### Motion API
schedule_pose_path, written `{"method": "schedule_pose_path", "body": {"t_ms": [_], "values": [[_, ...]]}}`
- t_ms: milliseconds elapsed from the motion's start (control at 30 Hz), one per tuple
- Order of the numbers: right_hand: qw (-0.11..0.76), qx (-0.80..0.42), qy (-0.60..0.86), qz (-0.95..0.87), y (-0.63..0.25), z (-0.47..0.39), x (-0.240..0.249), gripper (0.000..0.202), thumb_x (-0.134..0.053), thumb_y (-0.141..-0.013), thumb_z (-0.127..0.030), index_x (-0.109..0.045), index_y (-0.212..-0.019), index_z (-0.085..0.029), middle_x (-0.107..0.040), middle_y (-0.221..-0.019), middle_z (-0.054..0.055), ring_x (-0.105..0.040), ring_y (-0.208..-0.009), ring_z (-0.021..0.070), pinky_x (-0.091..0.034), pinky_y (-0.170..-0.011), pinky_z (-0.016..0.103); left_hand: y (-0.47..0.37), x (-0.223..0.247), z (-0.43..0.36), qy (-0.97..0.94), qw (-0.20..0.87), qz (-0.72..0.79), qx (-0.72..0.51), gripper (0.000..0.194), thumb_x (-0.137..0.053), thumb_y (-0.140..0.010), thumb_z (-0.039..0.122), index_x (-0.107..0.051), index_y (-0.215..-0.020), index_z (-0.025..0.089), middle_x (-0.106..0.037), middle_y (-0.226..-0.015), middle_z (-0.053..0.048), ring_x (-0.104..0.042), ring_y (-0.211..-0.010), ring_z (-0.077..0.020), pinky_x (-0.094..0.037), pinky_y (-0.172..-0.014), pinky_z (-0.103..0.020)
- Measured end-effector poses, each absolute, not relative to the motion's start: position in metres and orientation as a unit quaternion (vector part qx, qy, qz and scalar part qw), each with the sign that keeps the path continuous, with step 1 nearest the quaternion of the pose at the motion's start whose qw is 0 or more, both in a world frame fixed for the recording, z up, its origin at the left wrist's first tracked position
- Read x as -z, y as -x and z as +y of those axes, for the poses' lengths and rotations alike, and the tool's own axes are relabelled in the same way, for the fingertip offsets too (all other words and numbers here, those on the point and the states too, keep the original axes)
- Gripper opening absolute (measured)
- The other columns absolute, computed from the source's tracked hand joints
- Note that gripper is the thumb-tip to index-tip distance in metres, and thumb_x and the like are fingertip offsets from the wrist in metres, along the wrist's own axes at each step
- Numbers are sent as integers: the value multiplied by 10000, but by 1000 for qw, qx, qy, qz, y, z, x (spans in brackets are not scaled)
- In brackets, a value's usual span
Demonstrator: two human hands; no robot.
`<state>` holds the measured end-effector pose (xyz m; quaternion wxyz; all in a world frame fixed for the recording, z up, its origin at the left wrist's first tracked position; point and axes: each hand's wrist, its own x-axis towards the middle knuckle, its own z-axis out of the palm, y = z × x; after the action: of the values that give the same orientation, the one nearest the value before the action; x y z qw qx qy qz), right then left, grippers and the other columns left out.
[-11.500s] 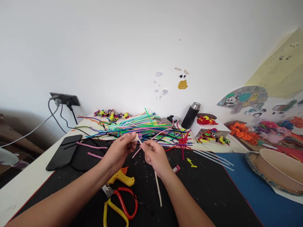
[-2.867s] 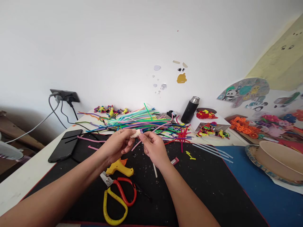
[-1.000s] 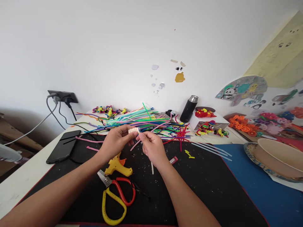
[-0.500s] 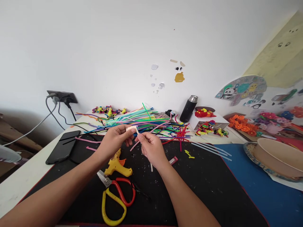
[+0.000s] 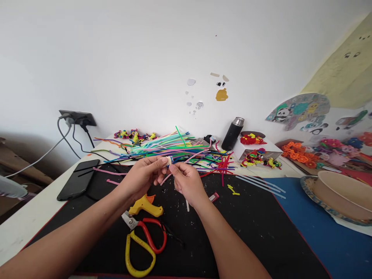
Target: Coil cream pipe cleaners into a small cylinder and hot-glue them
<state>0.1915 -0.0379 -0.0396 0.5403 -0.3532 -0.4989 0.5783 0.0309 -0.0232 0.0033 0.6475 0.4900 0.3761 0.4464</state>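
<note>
My left hand pinches a small cream coil, apparently wound pipe cleaner, between thumb and forefinger. Close beside it on the right, my right hand is closed, thumb against forefinger, on the same strand. A pale loose end hangs below my right fist. Most of the coil is hidden by my fingers. Under my left wrist lies a yellow glue gun on the black mat. Nearer to me are scissors with one red and one yellow handle.
Behind my hands is a heap of coloured pipe cleaners. A black phone lies left, and a black flask stands by the wall. Clear glue sticks, yellow scraps and a beige bowl are on the right.
The cream coil has turned between my fingers, so less of its length shows now. My hands stay in nearly the same place; the view has shifted slightly.
</note>
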Motion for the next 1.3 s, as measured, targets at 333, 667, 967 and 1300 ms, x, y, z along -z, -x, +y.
{"method": "schedule_pose_path", "body": {"t_ms": [333, 667, 967, 1300], "values": [[531, -593, 358, -487, -191, -40, 35, 466, -767, -810, -643, -628, -770, -201, -372, -425, -126, -275, -336, 62, -194, -355, 227, -20, -5, -18, -583, 591, 401, -388, 473, -759, -864, 593, -639, -687, 170, -591, -551, 12, -532, -415, -103, -374, -410, -210], [534, -586, 370, -485, -191, -40, 35, 440, -787, -812, -608, -609, -827, -206, -461, -454, -114, -315, -356, 66, -233, -344, 209, -17, -15, -22, -638, 537, 436, -338, 578, -674, -869, 710, -569, -636, 192, -565, -499, 29, -531, -356, -110, -377, -352, -199], [544, -582, 360, -486, -190, -41, 32, 424, -769, -827, -565, -655, -967, -181, -584, -564, -78, -362, -354, 64, -248, -326, 212, -19, -5, -19, -604, 599, 430, -303, 621, -577, -895, 772, -648, -710, 183, -487, -423, 45, -427, -307, -101, -323, -325, -201], [579, -563, 375, -455, -193, -34, 40, 404, -795, -813, -542, -708, -924, -163, -584, -577, -63, -325, -358, 48, -212, -345, 225, -17, -7, -14, -683, 548, 398, -273, 761, -455, -876, 883, -614, -620, 184, -607, -555, -32, -605, -481, -155, -456, -469, -249]]}}
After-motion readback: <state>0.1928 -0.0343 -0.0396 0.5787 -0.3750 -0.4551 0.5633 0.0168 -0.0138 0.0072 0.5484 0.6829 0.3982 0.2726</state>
